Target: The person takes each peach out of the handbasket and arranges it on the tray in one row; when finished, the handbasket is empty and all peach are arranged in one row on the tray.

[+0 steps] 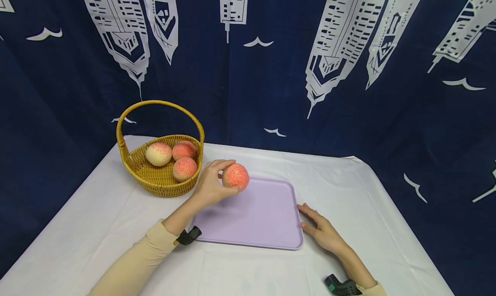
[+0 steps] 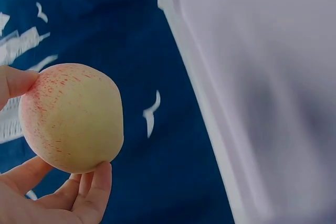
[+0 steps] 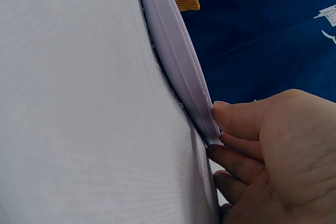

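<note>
My left hand [image 1: 212, 185] grips a peach [image 1: 236, 177], thumb on one side and fingers on the other, above the far left part of a lilac tray [image 1: 256, 220]. In the left wrist view, the same peach [image 2: 73, 119] shows a pale yellow side with red speckles. My right hand [image 1: 324, 232] is at the tray's right edge, fingers loosely bent. Seen from the right wrist, its thumb and fingertips [image 3: 223, 111] touch the tray's rim [image 3: 178, 51].
A yellow wicker basket [image 1: 162, 189] with a tall handle stands left of the tray, holding three peaches [image 1: 184, 169]. White cloth [image 1: 341, 180] covers the table. A dark blue curtain [image 1: 248, 94] with white buildings and birds hangs behind.
</note>
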### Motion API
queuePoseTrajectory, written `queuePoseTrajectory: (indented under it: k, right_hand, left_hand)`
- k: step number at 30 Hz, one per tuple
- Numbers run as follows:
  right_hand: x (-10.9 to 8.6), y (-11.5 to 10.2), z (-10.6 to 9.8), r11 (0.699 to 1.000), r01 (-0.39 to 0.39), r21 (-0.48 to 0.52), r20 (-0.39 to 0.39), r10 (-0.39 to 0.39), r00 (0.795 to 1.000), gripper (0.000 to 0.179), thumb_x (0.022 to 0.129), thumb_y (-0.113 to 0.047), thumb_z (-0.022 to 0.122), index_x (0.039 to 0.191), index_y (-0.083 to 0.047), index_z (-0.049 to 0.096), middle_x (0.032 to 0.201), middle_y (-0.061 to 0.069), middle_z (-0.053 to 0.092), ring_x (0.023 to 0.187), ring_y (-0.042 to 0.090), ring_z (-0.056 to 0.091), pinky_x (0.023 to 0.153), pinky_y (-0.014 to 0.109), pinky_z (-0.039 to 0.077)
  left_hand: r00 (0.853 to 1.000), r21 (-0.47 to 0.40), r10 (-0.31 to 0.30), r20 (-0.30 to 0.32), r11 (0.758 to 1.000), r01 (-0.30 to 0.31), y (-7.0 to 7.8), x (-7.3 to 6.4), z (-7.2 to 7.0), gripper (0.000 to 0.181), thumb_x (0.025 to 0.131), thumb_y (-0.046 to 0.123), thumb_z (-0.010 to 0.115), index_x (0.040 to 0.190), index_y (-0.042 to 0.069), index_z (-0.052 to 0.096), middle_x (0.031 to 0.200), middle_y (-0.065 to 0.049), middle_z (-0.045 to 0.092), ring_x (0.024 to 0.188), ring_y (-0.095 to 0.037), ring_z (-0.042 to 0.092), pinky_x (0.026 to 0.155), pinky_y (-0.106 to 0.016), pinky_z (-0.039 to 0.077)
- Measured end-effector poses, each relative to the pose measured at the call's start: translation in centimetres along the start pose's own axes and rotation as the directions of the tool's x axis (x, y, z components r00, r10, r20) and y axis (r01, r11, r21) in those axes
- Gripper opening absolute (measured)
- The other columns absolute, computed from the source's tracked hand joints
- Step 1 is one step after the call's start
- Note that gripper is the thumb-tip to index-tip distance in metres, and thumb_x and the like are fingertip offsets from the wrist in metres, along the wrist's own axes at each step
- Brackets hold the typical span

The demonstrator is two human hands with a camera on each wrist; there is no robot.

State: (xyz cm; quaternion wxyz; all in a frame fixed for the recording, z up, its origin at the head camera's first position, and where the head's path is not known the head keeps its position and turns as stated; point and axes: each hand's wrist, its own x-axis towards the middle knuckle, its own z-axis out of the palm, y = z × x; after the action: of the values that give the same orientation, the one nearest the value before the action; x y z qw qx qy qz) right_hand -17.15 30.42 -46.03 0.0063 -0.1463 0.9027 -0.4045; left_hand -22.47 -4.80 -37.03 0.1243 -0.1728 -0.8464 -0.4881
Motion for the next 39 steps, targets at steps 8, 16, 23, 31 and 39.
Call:
queuePoseTrajectory:
  k: [8, 16, 23, 31, 39]
  right_hand:
    - [0.0, 0.1, 0.1, 0.999, -0.027, 0.017, 0.011, 0.027, 1.000, 0.053, 0.095, -0.018, 0.061, 0.143, -0.004, 0.046, 0.153, 0.030, 0.029, 0.143, 0.052, 0.019, 0.112, 0.069, 0.011]
    - [0.2, -0.1, -0.1, 1.000, -0.017, -0.017, -0.003, 0.017, 1.000, 0.052, 0.095, -0.020, 0.061, 0.143, -0.006, 0.048, 0.153, 0.029, 0.032, 0.142, 0.050, 0.023, 0.112, 0.069, 0.015]
    - [0.3, -0.2, -0.2, 1.000, 0.007, 0.004, -0.009, -0.007, 1.000, 0.051, 0.094, -0.017, 0.062, 0.142, -0.004, 0.049, 0.151, 0.030, 0.034, 0.141, 0.050, 0.026, 0.110, 0.070, 0.018]
    - [0.2, -0.1, -0.1, 1.000, 0.016, -0.001, -0.011, -0.016, 1.000, 0.051, 0.094, -0.017, 0.062, 0.141, -0.004, 0.050, 0.150, 0.029, 0.036, 0.141, 0.050, 0.027, 0.110, 0.070, 0.018]
    - [0.0, -0.1, -0.1, 0.999, 0.025, -0.024, -0.015, -0.025, 1.000, 0.051, 0.094, -0.019, 0.063, 0.141, -0.003, 0.049, 0.150, 0.029, 0.037, 0.140, 0.049, 0.030, 0.110, 0.067, 0.022]
  left_hand:
    - [0.993, -0.026, -0.046, 0.108, 0.998, 0.049, 1.9, 0.8, 6.1, 0.068, 0.061, 0.015, 0.086, 0.125, 0.009, 0.065, 0.125, -0.010, 0.063, 0.112, -0.026, 0.053, 0.090, -0.041, 0.050]
    - [0.980, -0.011, -0.078, 0.182, 0.997, 0.081, 3.5, 0.7, 10.1, 0.070, 0.062, 0.018, 0.087, 0.128, 0.011, 0.064, 0.128, -0.008, 0.062, 0.118, -0.025, 0.052, 0.100, -0.042, 0.044]
    - [0.973, 0.037, -0.107, 0.204, 0.994, 0.102, 3.7, 0.5, 12.4, 0.072, 0.062, 0.022, 0.088, 0.128, 0.009, 0.064, 0.124, -0.008, 0.064, 0.114, -0.023, 0.054, 0.096, -0.034, 0.045]
    - [0.961, 0.051, -0.155, 0.230, 0.988, 0.148, 3.2, 0.0, 13.9, 0.073, 0.061, 0.022, 0.089, 0.128, 0.009, 0.064, 0.120, -0.009, 0.064, 0.105, -0.021, 0.053, 0.089, -0.032, 0.046]
    - [0.954, 0.074, -0.170, 0.245, 0.985, 0.156, 3.0, -0.4, 14.8, 0.075, 0.061, 0.023, 0.089, 0.129, 0.007, 0.063, 0.119, -0.012, 0.065, 0.106, -0.024, 0.055, 0.091, -0.034, 0.047]
